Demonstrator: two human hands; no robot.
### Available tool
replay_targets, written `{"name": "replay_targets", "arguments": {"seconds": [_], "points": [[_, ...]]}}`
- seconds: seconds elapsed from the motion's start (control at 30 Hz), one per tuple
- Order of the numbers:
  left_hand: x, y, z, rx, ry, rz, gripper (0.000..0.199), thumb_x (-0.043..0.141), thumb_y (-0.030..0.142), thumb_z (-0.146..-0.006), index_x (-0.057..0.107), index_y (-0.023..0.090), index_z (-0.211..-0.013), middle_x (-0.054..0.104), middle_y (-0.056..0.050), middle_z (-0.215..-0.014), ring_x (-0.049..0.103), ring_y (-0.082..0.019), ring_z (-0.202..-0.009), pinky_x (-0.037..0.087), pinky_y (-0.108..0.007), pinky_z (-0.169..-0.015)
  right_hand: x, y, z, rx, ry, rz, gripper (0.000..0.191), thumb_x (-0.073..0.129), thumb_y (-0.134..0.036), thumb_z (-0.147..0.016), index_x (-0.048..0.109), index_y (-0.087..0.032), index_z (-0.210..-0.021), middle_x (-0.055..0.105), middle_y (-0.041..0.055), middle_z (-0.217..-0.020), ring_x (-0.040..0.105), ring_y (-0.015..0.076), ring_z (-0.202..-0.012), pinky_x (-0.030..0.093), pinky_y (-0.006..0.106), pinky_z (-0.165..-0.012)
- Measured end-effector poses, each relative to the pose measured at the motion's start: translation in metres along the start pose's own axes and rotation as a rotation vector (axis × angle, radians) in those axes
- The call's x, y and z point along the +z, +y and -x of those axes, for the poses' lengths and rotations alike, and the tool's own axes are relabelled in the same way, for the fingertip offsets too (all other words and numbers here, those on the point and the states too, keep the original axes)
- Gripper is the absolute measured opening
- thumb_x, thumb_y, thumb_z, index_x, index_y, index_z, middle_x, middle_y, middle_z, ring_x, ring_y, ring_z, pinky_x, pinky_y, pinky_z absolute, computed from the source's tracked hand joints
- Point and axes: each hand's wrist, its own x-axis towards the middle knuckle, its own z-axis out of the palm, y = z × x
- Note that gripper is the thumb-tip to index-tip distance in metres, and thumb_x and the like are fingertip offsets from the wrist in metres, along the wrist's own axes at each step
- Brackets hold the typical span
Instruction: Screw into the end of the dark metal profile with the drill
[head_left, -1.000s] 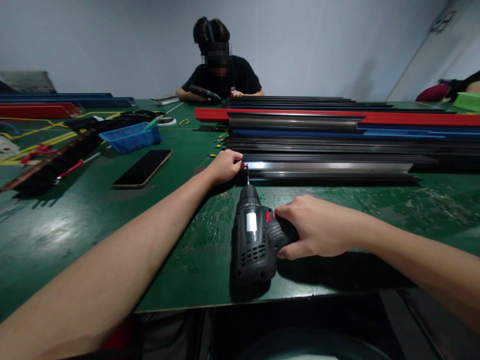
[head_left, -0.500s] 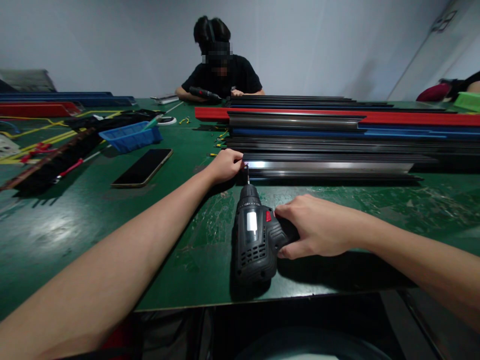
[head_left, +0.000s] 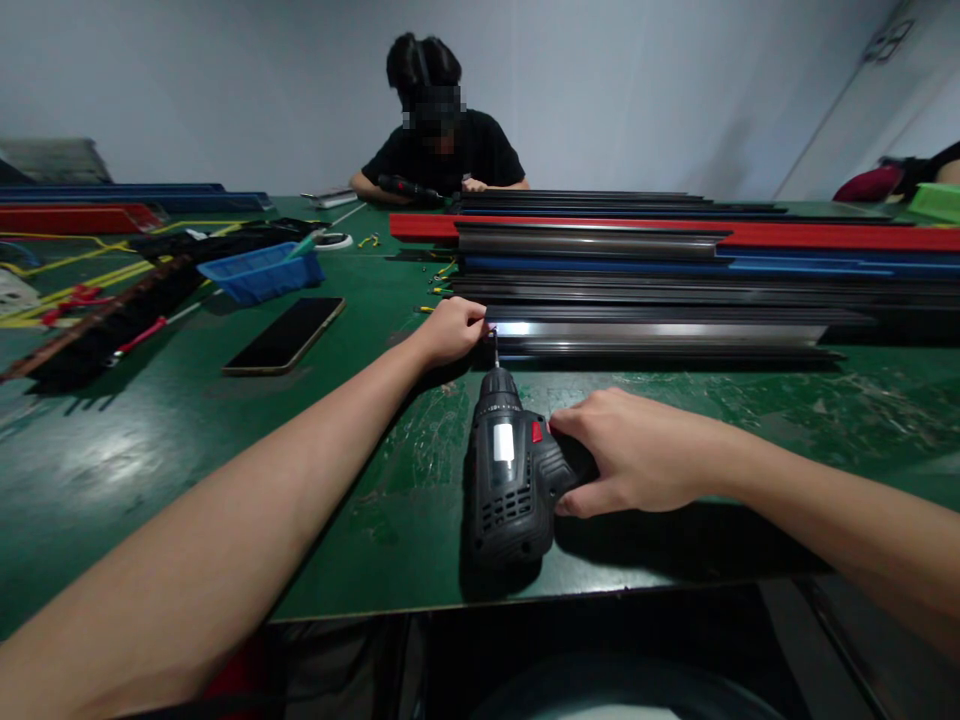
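My right hand [head_left: 626, 455] is wrapped round the grip of a black cordless drill [head_left: 502, 480], which lies on its side low over the green table. Its bit [head_left: 496, 352] points away from me, at the left end of a dark metal profile [head_left: 660, 335]. A bright spot of light falls on the profile close to the bit. My left hand [head_left: 454, 330] is closed at that same end, thumb and finger pinched together near the bit tip. Whatever is between those fingers is too small or hidden to name.
More long profiles, black, blue and red [head_left: 420, 229], lie behind. On the left are a phone [head_left: 285, 337], a blue basket [head_left: 262, 272] and a red-handled screwdriver [head_left: 142, 338]. Across the table [head_left: 390, 540], a person [head_left: 480, 145] works with another drill [head_left: 409, 187].
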Motion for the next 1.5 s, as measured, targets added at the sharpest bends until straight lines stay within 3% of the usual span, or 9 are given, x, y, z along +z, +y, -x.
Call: {"name": "replay_targets", "arguments": {"seconds": [1.5], "points": [[-0.0013, 0.0021, 0.0015, -0.017, -0.011, 0.040, 0.020, 0.052, 0.024, -0.074, 0.057, 0.016, -0.055, 0.053, 0.000, -0.055, 0.046, -0.014, -0.059, 0.031, -0.027, -0.058, -0.0023, -0.0015, 0.0004, 0.005, -0.005, 0.020, 0.042, 0.073, -0.057, -0.083, 0.069, -0.016, -0.091, 0.070, 0.0068, -0.076, 0.057, 0.0192, -0.061, 0.029, 0.031, -0.056]]}}
